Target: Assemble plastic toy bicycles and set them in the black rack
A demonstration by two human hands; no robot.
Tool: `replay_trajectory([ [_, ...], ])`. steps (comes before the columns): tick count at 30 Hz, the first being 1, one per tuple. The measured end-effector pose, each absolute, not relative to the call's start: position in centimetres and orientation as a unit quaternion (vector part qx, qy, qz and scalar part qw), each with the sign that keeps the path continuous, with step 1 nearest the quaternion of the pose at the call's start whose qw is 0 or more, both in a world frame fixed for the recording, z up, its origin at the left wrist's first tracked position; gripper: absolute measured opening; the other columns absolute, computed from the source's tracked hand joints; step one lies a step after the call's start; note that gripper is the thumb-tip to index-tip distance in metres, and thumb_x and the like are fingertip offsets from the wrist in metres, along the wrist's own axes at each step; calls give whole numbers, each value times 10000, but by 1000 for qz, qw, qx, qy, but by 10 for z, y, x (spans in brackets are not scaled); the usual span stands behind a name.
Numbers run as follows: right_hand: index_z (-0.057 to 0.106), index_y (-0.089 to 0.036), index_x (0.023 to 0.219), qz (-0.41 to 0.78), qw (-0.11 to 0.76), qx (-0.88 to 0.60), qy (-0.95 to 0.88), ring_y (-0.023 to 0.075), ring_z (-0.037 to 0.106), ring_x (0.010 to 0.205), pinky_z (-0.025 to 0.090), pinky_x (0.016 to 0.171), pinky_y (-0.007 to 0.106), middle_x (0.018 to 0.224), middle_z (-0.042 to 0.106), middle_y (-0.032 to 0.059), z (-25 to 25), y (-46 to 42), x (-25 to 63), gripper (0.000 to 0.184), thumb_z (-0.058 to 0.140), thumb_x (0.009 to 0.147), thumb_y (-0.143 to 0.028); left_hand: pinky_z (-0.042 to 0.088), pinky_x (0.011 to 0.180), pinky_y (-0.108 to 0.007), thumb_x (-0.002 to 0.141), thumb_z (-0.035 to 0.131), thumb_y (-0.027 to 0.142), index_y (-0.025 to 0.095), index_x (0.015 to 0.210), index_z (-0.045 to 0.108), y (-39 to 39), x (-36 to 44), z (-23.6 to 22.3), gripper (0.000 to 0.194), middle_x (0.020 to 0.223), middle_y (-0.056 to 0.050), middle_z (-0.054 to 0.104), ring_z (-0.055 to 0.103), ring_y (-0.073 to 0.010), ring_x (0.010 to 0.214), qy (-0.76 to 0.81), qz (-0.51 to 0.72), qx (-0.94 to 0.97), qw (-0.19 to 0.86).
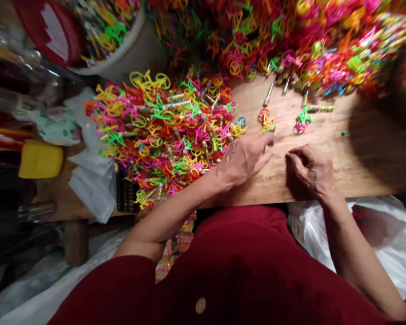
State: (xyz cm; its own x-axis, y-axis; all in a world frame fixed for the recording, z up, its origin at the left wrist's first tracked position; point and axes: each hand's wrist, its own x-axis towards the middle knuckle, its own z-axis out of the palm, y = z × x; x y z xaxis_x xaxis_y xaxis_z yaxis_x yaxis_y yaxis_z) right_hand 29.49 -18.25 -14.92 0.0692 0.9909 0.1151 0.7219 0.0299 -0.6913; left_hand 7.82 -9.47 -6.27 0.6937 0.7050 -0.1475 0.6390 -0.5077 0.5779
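My left hand (pixel 245 158) rests on the wooden table (pixel 325 180) at the right edge of a big heap of bright plastic bicycle toys (pixel 165 131). Its fingers are curled and reach toward a small orange and yellow toy (pixel 266 121); whether they hold anything is hidden. My right hand (pixel 307 169) lies beside it with the fingers folded in, and nothing shows inside them. A pink and green toy (pixel 302 122) sits just beyond my right hand.
A second, larger heap of toys (pixel 307 40) covers the far side of the table. A white bucket (pixel 128 49) of toys stands at the far left. Several thin candy tubes (pixel 320 108) lie loose. White plastic bags (pixel 91 180) and a yellow block (pixel 40 159) are at the left.
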Motion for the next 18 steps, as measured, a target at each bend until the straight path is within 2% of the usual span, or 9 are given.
replay_trajectory([
  [3, 733, -194, 963, 295, 286, -615, -674, 211, 655, 724, 505, 709, 355, 836, 728, 94, -126, -202, 292, 227, 580, 955, -361, 439, 720, -246, 944, 576, 225, 181, 913, 718, -146, 31, -57, 151, 813, -20, 710, 626, -146, 737, 358, -61, 794, 487],
  [5, 737, -223, 935, 426, 240, -560, -669, 195, 668, 725, 508, 683, 327, 840, 744, 68, -114, -223, 282, 203, 593, 953, -364, 390, 655, -226, 907, 613, 208, 166, 864, 725, -176, -3, -63, 128, 717, 6, 675, 568, -113, 649, 384, -128, 722, 561],
  [7, 723, -229, 859, 568, 173, -502, -629, 165, 625, 656, 471, 608, 290, 754, 710, 26, -110, -247, 269, 225, 583, 953, -378, 363, 626, -212, 880, 629, 209, 151, 842, 744, -196, -33, -72, 135, 693, 14, 668, 539, -97, 631, 421, -163, 655, 606],
  [10, 607, -203, 691, 706, 102, -443, -543, 108, 443, 565, 351, 542, 250, 610, 533, -30, -114, -274, 250, 354, 566, 949, -441, 399, 656, -201, 900, 619, 276, 148, 931, 787, -211, -61, -76, 214, 840, -18, 746, 595, -107, 712, 445, -140, 597, 652],
  [12, 506, -199, 653, 749, 92, -428, -497, 93, 351, 592, 294, 553, 243, 625, 443, -44, -119, -283, 242, 419, 563, 939, -501, 448, 722, -206, 901, 642, 316, 156, 1021, 793, -215, -69, -73, 251, 992, -46, 775, 653, -130, 816, 440, -105, 591, 668],
  [16, 459, -205, 692, 788, 76, -426, -438, 94, 295, 630, 241, 566, 243, 673, 389, -47, -121, -285, 234, 472, 601, 887, -610, 491, 876, -248, 931, 618, 321, 160, 993, 803, -221, -76, -72, 252, 1042, -69, 795, 711, -173, 938, 441, -66, 616, 650],
  [18, 468, -203, 690, 796, 65, -423, -428, 94, 302, 629, 243, 577, 246, 669, 394, -48, -122, -283, 231, 499, 638, 843, -646, 499, 889, -259, 944, 595, 315, 157, 1008, 810, -225, -80, -78, 275, 1057, -74, 803, 725, -191, 968, 444, -76, 610, 652],
])
